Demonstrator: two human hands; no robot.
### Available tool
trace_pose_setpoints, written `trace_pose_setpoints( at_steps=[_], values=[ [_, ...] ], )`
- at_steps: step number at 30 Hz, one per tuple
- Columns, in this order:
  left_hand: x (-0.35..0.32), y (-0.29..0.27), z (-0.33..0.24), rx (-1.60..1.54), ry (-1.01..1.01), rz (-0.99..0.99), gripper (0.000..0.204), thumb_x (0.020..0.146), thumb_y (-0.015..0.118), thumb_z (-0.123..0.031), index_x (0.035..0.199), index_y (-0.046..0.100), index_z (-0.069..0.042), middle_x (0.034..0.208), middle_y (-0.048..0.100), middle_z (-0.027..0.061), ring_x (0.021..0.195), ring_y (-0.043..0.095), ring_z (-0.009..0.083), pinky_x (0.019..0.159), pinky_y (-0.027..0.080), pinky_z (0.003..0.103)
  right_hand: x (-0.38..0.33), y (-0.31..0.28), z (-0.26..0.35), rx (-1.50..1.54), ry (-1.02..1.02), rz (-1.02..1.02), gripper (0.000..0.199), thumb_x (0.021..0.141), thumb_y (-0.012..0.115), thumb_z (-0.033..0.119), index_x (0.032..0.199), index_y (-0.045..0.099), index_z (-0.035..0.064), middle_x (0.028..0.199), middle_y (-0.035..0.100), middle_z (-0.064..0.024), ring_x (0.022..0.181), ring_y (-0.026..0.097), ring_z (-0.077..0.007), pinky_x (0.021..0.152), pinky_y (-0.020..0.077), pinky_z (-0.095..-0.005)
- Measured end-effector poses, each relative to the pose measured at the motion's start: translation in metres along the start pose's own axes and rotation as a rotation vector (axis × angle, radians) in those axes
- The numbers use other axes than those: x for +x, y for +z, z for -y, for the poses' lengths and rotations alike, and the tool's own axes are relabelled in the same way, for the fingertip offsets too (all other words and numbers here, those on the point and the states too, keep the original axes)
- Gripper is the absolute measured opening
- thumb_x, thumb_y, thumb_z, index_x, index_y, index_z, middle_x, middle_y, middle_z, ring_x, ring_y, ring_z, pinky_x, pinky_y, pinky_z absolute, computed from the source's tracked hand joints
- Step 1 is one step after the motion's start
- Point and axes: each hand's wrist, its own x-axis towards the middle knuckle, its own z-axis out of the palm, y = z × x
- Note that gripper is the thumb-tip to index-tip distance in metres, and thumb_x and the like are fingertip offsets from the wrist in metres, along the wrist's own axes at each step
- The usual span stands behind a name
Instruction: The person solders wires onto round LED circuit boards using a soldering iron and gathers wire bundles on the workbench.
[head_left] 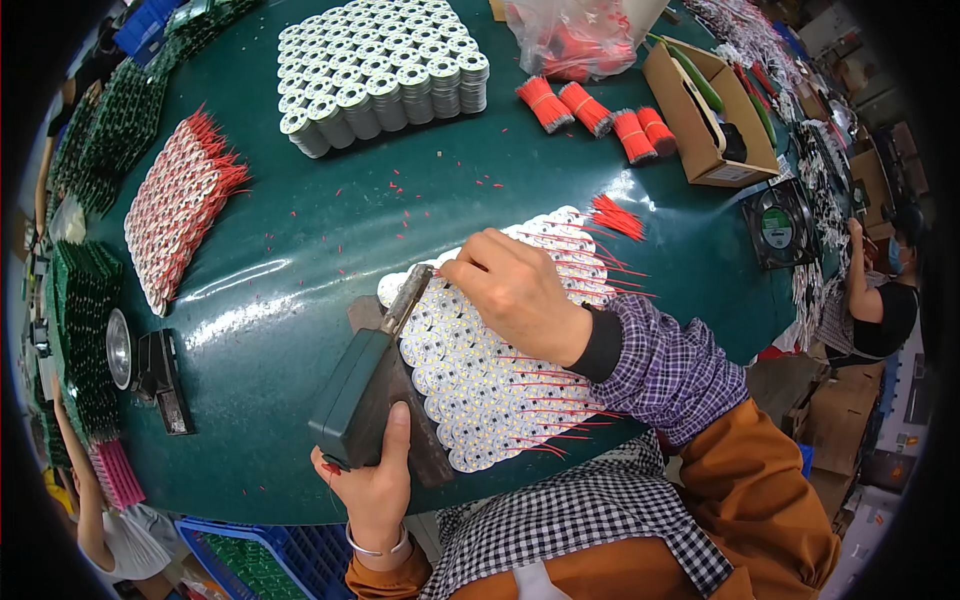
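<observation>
My left hand (375, 490) is wrapped round the lower end of a dark green box-shaped hand tool (355, 395) with a narrow metal nose. A bit of red shows beneath its fingers. The nose reaches the upper left edge of a panel of round white LED boards (470, 380). Just beside that tip, my right hand (520, 295) is pinched on what looks like a thin red wire, mostly hidden by the fingers. Red wires stick out from many boards along the panel's right side. A dark flat plate (425, 440) lies under the tool and along the panel's left edge.
Stacked round white boards (385, 85) stand at the back; a wired panel (185, 205) lies left. Red wire bundles (600, 115), loose red wires (618, 217), an open cardboard box (710, 120) and a black fan (780, 225) are to the right. Other people work at both sides.
</observation>
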Motion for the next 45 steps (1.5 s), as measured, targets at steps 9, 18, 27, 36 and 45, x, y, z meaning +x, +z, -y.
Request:
trace_pose_setpoints(
  at_steps=[9, 18, 27, 36, 45],
  values=[
    [-0.002, -0.002, 0.0, 0.014, 0.021, 0.003, 0.024, 0.087, 0.08, -0.008, 0.101, 0.065, 0.004, 0.08, 0.066, 0.0076, 0.054, 0.059, 0.0119, 0.048, 0.046, 0.026, 0.001, 0.0, 0.0, -0.015, -0.003, 0.005, 0.01, 0.074, 0.065, 0.002, 0.083, 0.061, 0.0016, 0.08, 0.052, -0.0085, 0.075, 0.058, -0.0229, 0.061, 0.0505, -0.0349],
    [-0.007, -0.008, 0.006, 0.032, 0.08, -0.043, 0.032, 0.087, 0.077, -0.005, 0.115, 0.064, 0.005, 0.096, 0.07, 0.0121, 0.055, 0.059, 0.0113, 0.046, 0.045, 0.024, 0.002, -0.001, 0.003, -0.002, 0.036, 0.003, 0.009, 0.075, 0.065, 0.001, 0.082, 0.06, 0.0018, 0.081, 0.051, -0.0084, 0.076, 0.057, -0.0232, 0.061, 0.0497, -0.0356],
    [-0.011, -0.013, 0.008, 0.033, 0.074, -0.06, 0.038, 0.088, 0.075, -0.004, 0.122, 0.061, 0.006, 0.104, 0.07, 0.0143, 0.056, 0.059, 0.0113, 0.046, 0.045, 0.024, 0.003, 0.0, 0.003, 0.016, -0.033, -0.051, 0.008, 0.074, 0.064, 0.005, 0.082, 0.061, 0.0043, 0.08, 0.052, -0.0063, 0.078, 0.056, -0.0231, 0.064, 0.0467, -0.0351],
    [-0.012, -0.015, 0.015, 0.022, 0.04, -0.033, 0.03, 0.087, 0.077, -0.003, 0.113, 0.065, 0.004, 0.094, 0.07, 0.0104, 0.056, 0.059, 0.0109, 0.047, 0.046, 0.025, 0.0, 0.002, 0.003, 0.013, -0.04, -0.013, 0.008, 0.074, 0.064, 0.005, 0.081, 0.06, 0.0051, 0.078, 0.051, -0.006, 0.076, 0.056, -0.0228, 0.061, 0.0465, -0.0355],
    [-0.013, -0.019, 0.009, 0.04, -0.052, 0.003, 0.028, 0.084, 0.082, -0.004, 0.107, 0.069, 0.006, 0.099, 0.074, 0.0081, 0.085, 0.067, 0.0152, 0.078, 0.051, 0.029, 0.001, 0.001, 0.003, 0.01, -0.044, 0.003, 0.007, 0.073, 0.064, 0.006, 0.08, 0.059, 0.0054, 0.077, 0.05, -0.0061, 0.076, 0.055, -0.0227, 0.062, 0.0465, -0.0358]
  ],
)
